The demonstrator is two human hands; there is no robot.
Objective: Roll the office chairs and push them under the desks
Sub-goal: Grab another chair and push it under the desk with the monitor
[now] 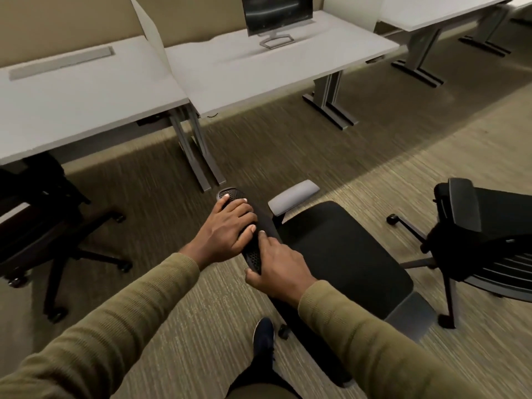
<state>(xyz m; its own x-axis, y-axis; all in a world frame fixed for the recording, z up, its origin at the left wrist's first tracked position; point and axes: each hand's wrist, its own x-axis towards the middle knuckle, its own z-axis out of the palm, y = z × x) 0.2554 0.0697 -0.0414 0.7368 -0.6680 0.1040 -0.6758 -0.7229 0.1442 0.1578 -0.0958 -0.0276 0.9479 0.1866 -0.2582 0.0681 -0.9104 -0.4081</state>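
Left hand (227, 226), right hand (280, 269) round half-hidden backrest (253, 257)

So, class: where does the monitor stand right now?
In the head view, the monitor stands top centre on the middle desk, just right of the white divider panel, beyond the chair.

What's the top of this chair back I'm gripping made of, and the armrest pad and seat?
Chair back top: seemingly hard black plastic, matte, with small perforations. Armrest pad: grey, smooth with slight sheen, probably moulded plastic or rubbery foam. Seat: black, matte, likely fabric, though blur hides any weave.
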